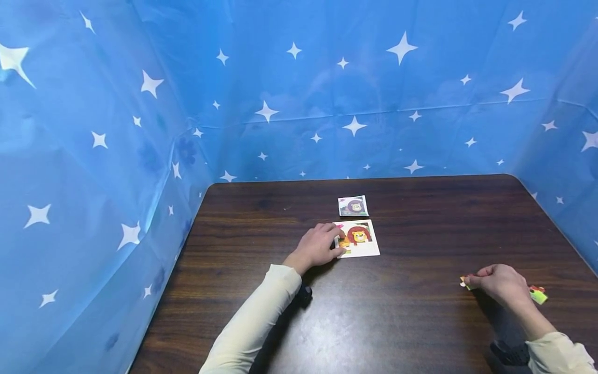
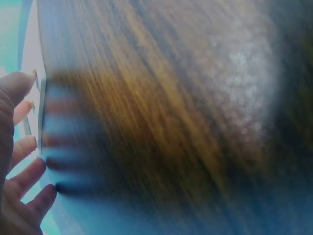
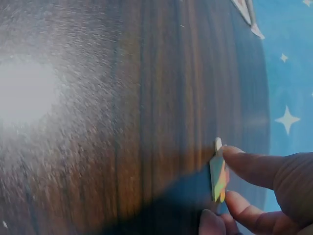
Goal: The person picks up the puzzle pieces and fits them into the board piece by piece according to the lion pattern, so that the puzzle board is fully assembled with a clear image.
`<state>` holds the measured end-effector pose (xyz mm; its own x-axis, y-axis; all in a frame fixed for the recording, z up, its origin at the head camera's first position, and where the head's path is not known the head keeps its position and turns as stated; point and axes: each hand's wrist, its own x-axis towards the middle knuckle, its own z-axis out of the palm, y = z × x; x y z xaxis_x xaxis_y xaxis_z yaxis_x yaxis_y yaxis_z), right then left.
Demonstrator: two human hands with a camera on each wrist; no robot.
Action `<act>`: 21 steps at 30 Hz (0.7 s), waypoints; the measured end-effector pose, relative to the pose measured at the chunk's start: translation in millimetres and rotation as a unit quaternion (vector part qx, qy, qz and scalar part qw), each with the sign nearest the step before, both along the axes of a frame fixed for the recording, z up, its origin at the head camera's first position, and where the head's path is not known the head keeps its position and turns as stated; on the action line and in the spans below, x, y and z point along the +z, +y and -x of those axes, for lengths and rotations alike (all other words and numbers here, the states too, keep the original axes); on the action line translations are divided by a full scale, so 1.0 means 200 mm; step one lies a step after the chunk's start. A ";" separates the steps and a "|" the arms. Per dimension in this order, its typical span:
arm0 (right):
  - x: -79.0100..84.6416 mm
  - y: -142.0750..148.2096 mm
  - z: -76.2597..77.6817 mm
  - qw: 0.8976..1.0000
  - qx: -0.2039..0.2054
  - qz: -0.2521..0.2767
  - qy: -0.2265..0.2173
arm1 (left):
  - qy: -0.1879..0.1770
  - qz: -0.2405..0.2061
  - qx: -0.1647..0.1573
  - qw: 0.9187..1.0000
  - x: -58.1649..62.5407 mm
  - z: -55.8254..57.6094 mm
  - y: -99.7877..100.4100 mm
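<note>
My left hand [image 1: 318, 245] rests at the left side of a white puzzle board [image 1: 369, 250] with a lion picture, partly covering it. In the left wrist view its fingers [image 2: 30, 177] are spread, with the thumb at the board's edge [image 2: 42, 112]. Over at the right, my right hand [image 1: 502, 284] pinches a small colourful puzzle piece [image 1: 466, 283] between thumb and fingers. The right wrist view shows this piece [image 3: 218, 174] nearly edge-on. Another puzzle piece [image 1: 538, 295], yellow-green and red, lies just right of that hand and is partly hidden by it.
Behind the board lies a small card [image 1: 353, 206] with a similar lion picture. Everything is on a dark wood-grain table [image 1: 397, 317]. A blue curtain [image 1: 303, 83] with white stars hangs along the back and sides.
</note>
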<state>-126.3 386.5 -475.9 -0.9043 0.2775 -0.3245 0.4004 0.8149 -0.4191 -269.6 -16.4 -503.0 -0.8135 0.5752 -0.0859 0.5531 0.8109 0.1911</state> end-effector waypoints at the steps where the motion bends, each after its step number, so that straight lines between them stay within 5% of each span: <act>1: 0.00 -0.01 0.00 1.000 0.001 0.001 -0.004 | 0.001 0.000 0.001 1.000 0.00 0.00 0.00; 12: 0.00 -0.07 0.02 0.999 0.037 -0.003 0.012 | 0.004 0.000 -0.001 1.000 0.00 0.00 -0.01; 21: 0.00 -0.09 0.04 1.000 0.024 0.004 0.009 | 0.008 0.001 -0.002 1.000 -0.01 0.01 0.00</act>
<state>-134.7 369.2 -475.8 -0.9222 0.2308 -0.3102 0.3532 0.8294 -0.4328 -271.6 -16.1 -505.5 -0.8120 0.5789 -0.0745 0.5599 0.8086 0.1809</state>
